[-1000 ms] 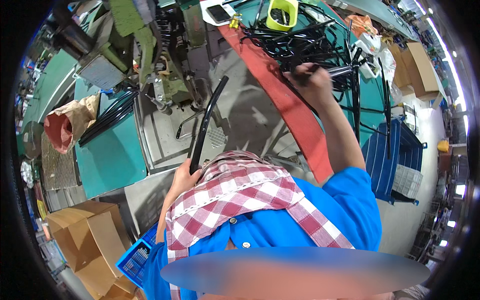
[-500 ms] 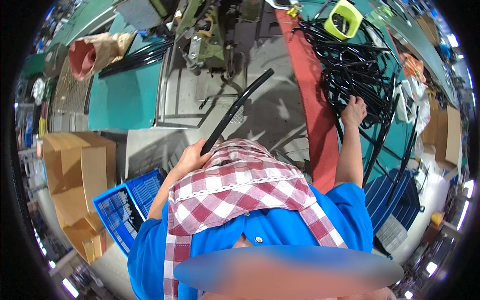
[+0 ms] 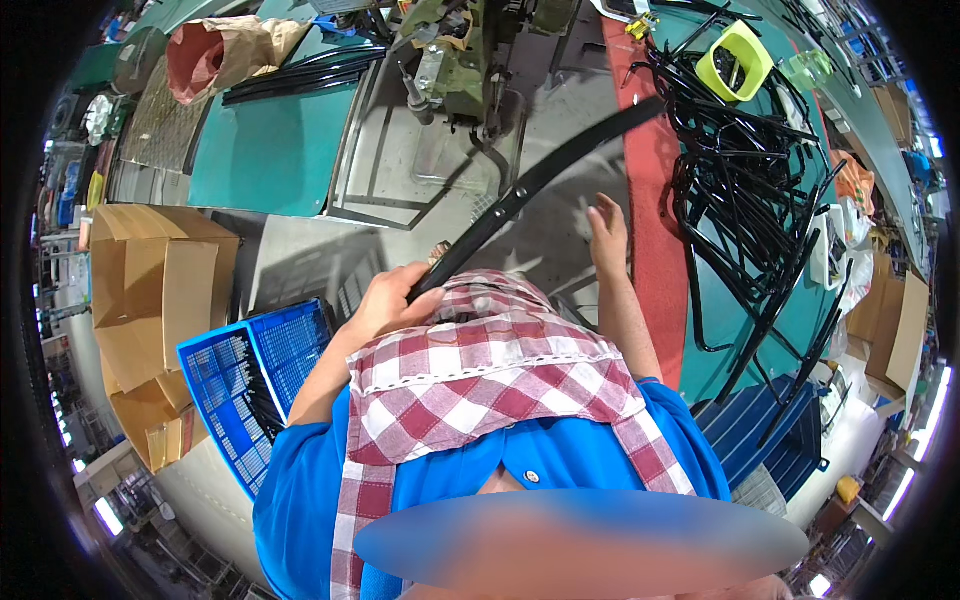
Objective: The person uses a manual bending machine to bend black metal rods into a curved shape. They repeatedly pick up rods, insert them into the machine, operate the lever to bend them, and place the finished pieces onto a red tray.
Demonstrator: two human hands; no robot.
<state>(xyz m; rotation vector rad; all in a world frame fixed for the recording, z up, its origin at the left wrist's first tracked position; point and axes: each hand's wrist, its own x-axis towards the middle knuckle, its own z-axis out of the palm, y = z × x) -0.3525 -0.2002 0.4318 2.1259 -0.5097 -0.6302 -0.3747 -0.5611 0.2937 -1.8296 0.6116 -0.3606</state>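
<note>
My left hand [image 3: 397,302] is closed around the lower end of a long, curved black bar [image 3: 545,175] in front of my apron. Small shiny rivets or holes show along the bar's middle. It slants up and to the right, its far end reaching over the red strip in the view. My right hand [image 3: 608,238] is raised beside the strip, fingers apart, with nothing visible in it. To its right, a tangled heap of black bent rods [image 3: 745,190] covers much of the green table.
A red strip [image 3: 655,235] edges the right-hand table. A yellow-green container [image 3: 735,60] sits on the heap. Ahead stands a green machine [image 3: 460,75]. On my left are a blue crate [image 3: 215,375], cardboard boxes [image 3: 190,300] and a paper bag [image 3: 235,55] near more black bars.
My right hand has come away from the rod heap and moved left, off the table. The black bar in my left hand has swung so its far end lies farther right.
</note>
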